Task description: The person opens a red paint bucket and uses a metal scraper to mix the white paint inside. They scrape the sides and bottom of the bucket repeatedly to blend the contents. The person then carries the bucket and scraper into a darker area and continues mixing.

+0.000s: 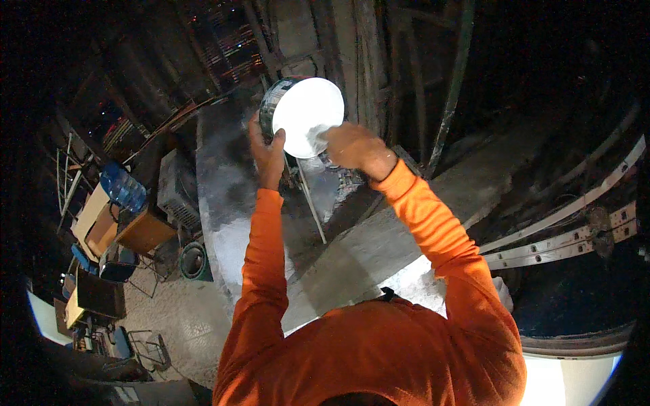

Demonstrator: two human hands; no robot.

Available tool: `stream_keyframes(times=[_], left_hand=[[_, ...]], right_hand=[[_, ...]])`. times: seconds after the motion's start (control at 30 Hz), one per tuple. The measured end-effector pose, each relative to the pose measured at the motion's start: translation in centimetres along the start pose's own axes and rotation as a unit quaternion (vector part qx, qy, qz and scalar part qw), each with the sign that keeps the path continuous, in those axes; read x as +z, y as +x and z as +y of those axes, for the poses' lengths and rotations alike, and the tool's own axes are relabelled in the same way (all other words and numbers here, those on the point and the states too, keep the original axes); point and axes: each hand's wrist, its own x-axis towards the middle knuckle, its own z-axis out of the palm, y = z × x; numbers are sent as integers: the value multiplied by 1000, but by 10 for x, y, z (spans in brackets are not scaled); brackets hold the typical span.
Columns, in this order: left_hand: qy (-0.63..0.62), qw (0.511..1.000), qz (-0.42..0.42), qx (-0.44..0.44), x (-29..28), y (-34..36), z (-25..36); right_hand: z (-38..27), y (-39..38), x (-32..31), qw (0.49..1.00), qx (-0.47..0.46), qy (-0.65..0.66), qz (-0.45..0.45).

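Observation:
My left hand [269, 153] grips the lower left rim of a drum-shaped thing [308, 111], its thumb over the front and its fingers along the side. The round face glows bright white, and the side is dark and glossy. Bent fingers bring my right hand [359, 147] close against the lower right of that face, blurred by movement. A greyish smear [317, 137] shows at these fingertips; whether it is a cloth or only blur I cannot make out. Both forearms, in orange sleeves, reach up and forward.
Below the drum-shaped thing a thin pale rod [311, 206] slants beside a concrete ledge [338, 274]. A blue water jug [122, 188], a wooden cabinet [145, 231], chairs and a dark green bucket [195, 261] stand lower left. Perforated metal rails [562, 241] run at the right.

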Motion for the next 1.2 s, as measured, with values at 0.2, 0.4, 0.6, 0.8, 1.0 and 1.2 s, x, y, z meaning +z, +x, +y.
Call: stream_keyframes(times=[0.2,0.4,0.6,0.8,1.0,1.2], left_hand=[[70,997,-17,11,-8,13,4],[88,996,-14,16,-25,12,9],[81,994,-73,17,-24,9,24],[64,990,-78,100,-36,15,40],[-8,986,-99,131,-26,24,64],[70,980,-40,184,-27,24,49]], right_hand=[[-18,0,7,998,64,1,-6],[-24,-8,-32,993,79,-19,82],[-36,3,-15,998,-28,-38,-41],[6,-9,-32,983,0,-83,165],[-8,-16,35,969,93,-88,210],[-84,-19,81,878,109,404,232]])
